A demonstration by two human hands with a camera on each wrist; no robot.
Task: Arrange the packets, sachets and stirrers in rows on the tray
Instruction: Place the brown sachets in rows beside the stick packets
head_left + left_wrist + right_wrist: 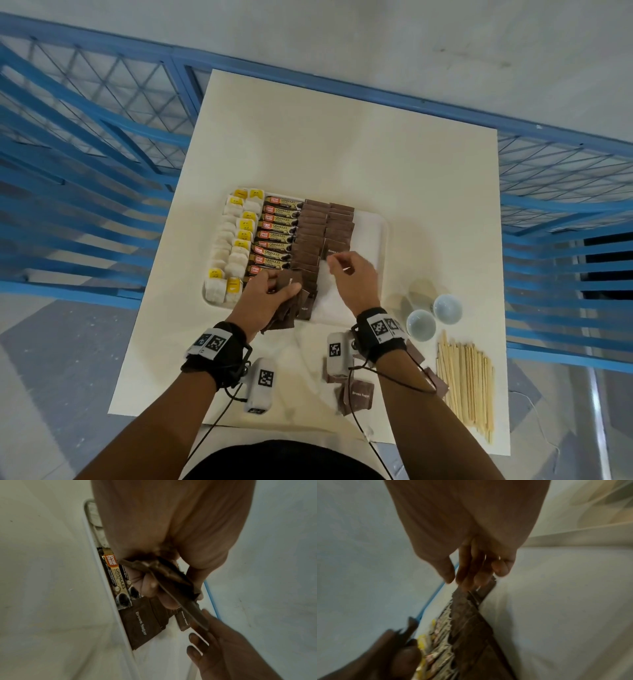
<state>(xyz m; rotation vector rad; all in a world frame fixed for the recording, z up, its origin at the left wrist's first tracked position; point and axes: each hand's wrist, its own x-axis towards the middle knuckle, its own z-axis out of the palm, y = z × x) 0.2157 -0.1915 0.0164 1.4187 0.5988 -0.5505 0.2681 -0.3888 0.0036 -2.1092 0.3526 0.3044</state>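
A white tray [384, 236] holds rows of tea bags [236, 240], coffee granule sticks [279, 236] and two columns of brown sugar sachets [310, 236]. My left hand [274, 291] hovers over the tray's near edge and grips a fanned stack of brown sugar sachets [286, 315], also seen in the left wrist view [171, 574]. My right hand [342, 269] is over the second brown column, fingers relaxed. Its fingertips [465, 581] sit at the nearest laid sachet [334, 251]. I see nothing pinched in it. Wooden stirrers [466, 380] lie in a bundle on the table at right.
Loose brown sugar sachets [359, 394] lie on the white table under my right wrist. Two small pale bowls [420, 324] stand right of the tray. The tray's right strip [368, 240] is bare. Blue metal railings [85, 171] flank the table.
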